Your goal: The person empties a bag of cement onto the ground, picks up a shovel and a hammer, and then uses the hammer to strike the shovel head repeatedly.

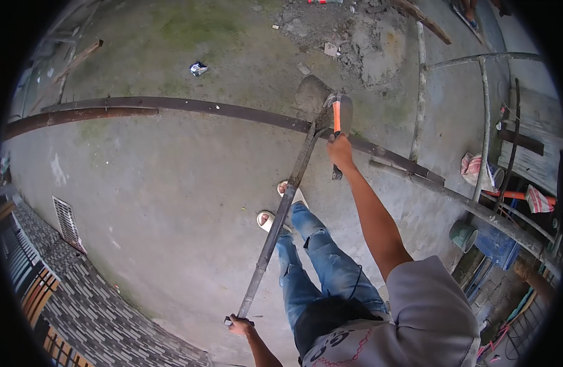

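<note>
A long-shafted shovel (275, 226) slants across the middle, its dirty blade (312, 93) on the concrete at the far end. My left hand (239, 326) is closed around the grip at the shovel's near end. In my right hand (340, 153), fingers wrapped round its black handle, is a short tool (344, 116) with an orange strip and a broad grey blade. That tool sits just right of the shovel's blade end, overlapping it in this view; its exact kind I cannot tell. A dark metal bar (245, 114) runs crosswise beneath the shovel.
Rubble (361, 46) lies on the concrete beyond the shovel. A crumpled wrapper (198, 68) is farther left. Metal pipes (459, 199), a bucket (463, 236) and sacks (477, 171) crowd the right side. A floor grate (69, 223) and patterned tiles (104, 300) lie at left.
</note>
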### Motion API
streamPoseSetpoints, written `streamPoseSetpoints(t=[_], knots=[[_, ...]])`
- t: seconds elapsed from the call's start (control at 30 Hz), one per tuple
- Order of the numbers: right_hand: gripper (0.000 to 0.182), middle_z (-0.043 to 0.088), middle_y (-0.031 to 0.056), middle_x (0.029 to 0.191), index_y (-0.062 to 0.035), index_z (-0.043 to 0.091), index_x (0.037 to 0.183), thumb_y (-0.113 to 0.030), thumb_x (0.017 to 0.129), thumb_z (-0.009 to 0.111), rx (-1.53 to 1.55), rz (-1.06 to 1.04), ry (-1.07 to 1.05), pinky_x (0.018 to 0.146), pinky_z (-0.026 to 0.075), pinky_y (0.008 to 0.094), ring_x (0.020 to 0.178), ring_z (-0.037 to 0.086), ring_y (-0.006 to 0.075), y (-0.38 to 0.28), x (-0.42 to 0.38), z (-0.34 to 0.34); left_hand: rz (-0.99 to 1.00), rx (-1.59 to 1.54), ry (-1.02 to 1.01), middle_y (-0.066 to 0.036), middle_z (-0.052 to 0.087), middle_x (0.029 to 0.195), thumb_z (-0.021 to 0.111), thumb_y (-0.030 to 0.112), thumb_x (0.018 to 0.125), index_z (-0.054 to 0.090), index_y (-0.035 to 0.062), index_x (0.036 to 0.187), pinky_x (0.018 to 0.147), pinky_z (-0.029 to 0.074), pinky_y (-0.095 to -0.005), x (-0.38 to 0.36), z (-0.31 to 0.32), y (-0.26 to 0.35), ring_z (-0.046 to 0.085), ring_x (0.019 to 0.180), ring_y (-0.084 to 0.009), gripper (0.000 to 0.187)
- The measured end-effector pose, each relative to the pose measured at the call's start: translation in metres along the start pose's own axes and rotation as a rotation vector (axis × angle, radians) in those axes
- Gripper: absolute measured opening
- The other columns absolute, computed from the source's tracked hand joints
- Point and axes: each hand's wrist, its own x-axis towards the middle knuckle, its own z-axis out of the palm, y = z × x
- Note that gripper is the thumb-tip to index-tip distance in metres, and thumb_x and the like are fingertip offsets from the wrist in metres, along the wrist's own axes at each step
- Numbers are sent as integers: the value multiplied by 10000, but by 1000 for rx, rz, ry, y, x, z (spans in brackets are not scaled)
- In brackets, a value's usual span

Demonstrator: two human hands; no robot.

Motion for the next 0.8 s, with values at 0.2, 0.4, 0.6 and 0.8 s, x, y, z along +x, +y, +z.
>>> streamPoseSetpoints(t=[0.2,0.4,0.6,0.8], knots=[[236,561,292,747,77,480,825,-156,787,486,160,136,-262,666,449,452,741,569,418,-18,38,-14,175,-51,92,-91,442,467,574,285,669,425,-44,528,321,304,-337,11,7,-17,376,341,-171,388],[271,559,288,767,83,430,892,-123,741,518,-60,13,-66,676,444,455,779,559,412,8,-47,15,86,-35,-34,-80,409,428,566,299,680,409,-33,492,329,313,-339,-2,3,0,359,326,-178,413],[208,564,270,692,51,417,888,-120,796,494,29,-13,-33,596,462,471,689,563,425,23,-63,39,5,-25,-20,-67,387,443,565,301,650,417,-30,515,352,286,-346,-16,-1,14,346,369,-183,387],[345,557,249,697,26,475,865,-286,896,332,183,-53,20,608,412,475,701,551,419,25,-53,-12,4,-60,-29,-74,393,446,562,309,654,396,-34,483,356,288,-341,-18,1,17,354,374,-185,418]])
